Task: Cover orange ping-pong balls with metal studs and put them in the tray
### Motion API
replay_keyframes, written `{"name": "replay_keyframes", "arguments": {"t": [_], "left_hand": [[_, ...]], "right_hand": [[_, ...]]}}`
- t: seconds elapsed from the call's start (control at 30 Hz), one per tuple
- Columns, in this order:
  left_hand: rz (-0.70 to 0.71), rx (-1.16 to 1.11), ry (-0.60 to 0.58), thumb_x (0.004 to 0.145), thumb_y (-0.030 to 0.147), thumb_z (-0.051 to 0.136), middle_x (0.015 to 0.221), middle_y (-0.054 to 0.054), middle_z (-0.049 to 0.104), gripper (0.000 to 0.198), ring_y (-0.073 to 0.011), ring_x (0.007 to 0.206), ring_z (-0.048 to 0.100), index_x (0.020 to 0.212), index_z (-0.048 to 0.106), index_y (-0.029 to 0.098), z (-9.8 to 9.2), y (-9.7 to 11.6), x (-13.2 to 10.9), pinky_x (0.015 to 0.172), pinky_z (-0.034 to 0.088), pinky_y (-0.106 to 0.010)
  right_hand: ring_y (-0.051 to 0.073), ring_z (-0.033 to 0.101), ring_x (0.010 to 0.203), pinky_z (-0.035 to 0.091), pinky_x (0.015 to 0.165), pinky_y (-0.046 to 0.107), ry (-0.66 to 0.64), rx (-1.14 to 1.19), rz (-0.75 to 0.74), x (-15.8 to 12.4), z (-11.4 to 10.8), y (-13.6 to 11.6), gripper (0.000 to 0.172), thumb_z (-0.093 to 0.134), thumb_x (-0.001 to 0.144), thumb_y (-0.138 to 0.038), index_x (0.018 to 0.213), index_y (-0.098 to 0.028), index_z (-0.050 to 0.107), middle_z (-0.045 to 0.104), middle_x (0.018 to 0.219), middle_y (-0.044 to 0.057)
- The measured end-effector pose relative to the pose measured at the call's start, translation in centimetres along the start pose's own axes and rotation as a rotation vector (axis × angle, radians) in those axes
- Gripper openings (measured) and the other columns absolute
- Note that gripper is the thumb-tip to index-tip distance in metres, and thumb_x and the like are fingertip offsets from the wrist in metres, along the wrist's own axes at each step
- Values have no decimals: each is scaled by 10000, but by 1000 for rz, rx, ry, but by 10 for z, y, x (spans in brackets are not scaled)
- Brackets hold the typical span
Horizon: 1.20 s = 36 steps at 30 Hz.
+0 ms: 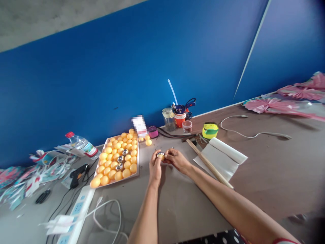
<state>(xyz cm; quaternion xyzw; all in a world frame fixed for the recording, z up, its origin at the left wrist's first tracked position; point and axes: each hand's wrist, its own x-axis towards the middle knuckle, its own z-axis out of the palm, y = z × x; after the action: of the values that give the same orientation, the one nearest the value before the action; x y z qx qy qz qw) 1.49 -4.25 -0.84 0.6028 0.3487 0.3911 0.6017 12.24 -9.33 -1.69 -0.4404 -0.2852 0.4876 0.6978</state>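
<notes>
A ping-pong ball [160, 156], orange with a shiny silver covering over its upper part, sits in the fingers of my left hand [154, 168]. My right hand [178, 160] is closed, its thumb and fingertips pinched together against the ball's right side; I cannot tell whether a bit of the silver covering is between them. Left of both hands, a shallow white tray [138, 159] is filled with several orange ping-pong balls, and a few silver-covered balls [119, 166] lie among them. Some loose orange balls [148, 142] rest just beyond the tray.
A wooden stick [208, 164] lies across a silvery sheet [230, 162] at right. Behind stand a clear jar [169, 120], orange cups [180, 120] and a yellow-green tape roll [210, 131]. At left are a water bottle [83, 146], a glue gun [77, 175] and a power strip [78, 210].
</notes>
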Motion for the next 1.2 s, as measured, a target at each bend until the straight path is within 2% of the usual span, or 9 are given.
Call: {"name": "replay_keyframes", "arguments": {"t": [0.23,0.47,0.63,0.73,0.8,0.9,1.0,1.07,1.2], "left_hand": [[2,65,3,770,312,515,1033,-67,637,338,-184,942,590,1067,589,170,0,4,-2,837,440,-298],[83,171,-21,776,297,512,1059,-65,624,310,-194,986,563,1053,588,182,1,2,-4,859,428,-306],[29,10,44,748,356,542,1004,-70,635,352,-182,884,595,1045,591,174,3,-2,0,779,460,-297],[-16,-190,189,715,365,557,926,-53,643,386,-140,710,605,1053,569,180,-1,-5,7,678,473,-279],[-18,-295,331,705,359,555,880,-31,636,365,-107,628,583,1027,562,186,-4,-5,12,641,466,-262],[8,-324,459,705,368,552,837,-16,621,327,-84,576,559,973,560,181,-9,-6,17,619,457,-248],[21,-264,458,708,393,558,836,-22,620,336,-80,553,552,959,561,169,-10,-6,17,598,449,-242],[17,-234,438,710,396,560,850,-30,622,346,-80,552,556,963,566,160,-9,-7,16,594,446,-238],[-14,-226,431,714,397,561,862,-36,626,357,-82,558,564,978,570,157,-7,-9,16,591,438,-230]], "right_hand": [[77,506,477,415,540,217,-1,-1,5,-1,0,0,225,657,617,-322,668,-178,492,543,498,-58],[74,425,374,283,349,175,72,-84,55,-2,0,0,249,635,627,-354,706,-195,461,511,452,-72],[93,421,383,274,344,185,54,-195,46,0,0,-1,199,531,724,-386,728,-204,451,454,446,-75],[115,480,475,385,442,224,122,-483,-94,0,-2,-4,149,463,786,-335,749,-193,489,509,539,-34],[150,560,684,462,638,283,123,-765,-301,-2,-3,-5,109,499,778,-267,809,-175,546,595,746,34],[220,502,1050,381,925,388,-14,-1146,-515,-7,-2,-4,297,568,758,-230,1048,-166,562,559,1125,117],[255,400,1184,298,1008,433,-186,-1389,-521,-13,2,0,462,613,750,-295,1183,-165,515,504,1233,136],[249,396,1187,305,1007,414,-264,-1446,-508,-14,2,1,453,609,759,-304,1178,-155,528,518,1212,134],[209,455,1120,364,954,337,-260,-1400,-495,-11,-2,-1,358,572,778,-210,1128,-135,558,555,1144,117]]}}
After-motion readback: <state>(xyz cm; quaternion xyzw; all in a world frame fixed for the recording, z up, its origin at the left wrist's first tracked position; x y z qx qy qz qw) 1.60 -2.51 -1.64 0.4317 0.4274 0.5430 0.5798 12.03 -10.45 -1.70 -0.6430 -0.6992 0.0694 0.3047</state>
